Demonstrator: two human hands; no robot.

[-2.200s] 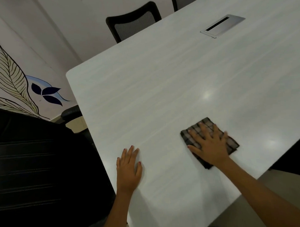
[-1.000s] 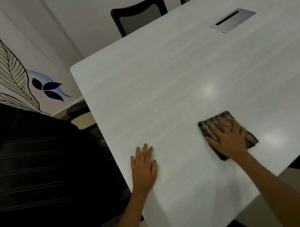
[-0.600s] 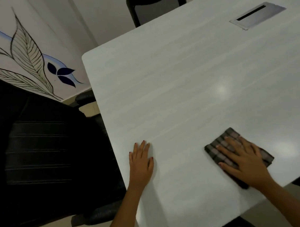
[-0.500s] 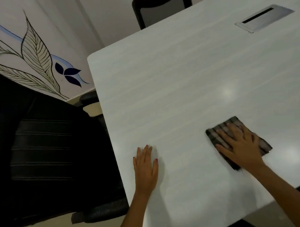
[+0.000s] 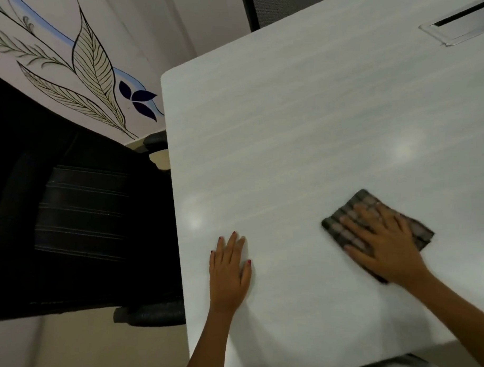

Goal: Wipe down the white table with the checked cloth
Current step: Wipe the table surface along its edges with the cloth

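The white table (image 5: 302,131) fills the right and middle of the head view. A folded brown checked cloth (image 5: 346,215) lies flat on it at the right. My right hand (image 5: 385,247) presses down on the cloth with straight, spread fingers and covers most of it. My left hand (image 5: 229,271) rests flat on the bare tabletop near the table's left edge, fingers straight, holding nothing.
A black office chair (image 5: 80,216) stands close against the table's left edge. A metal cable slot (image 5: 460,24) is set into the tabletop at the far right. Another dark chair (image 5: 278,6) stands at the far end. The wall (image 5: 94,65) has a painted leaf mural.
My right hand has slid the cloth back and forth near the table's near right part. The camera has swung left, showing more chair and wall. My left hand stays flat.
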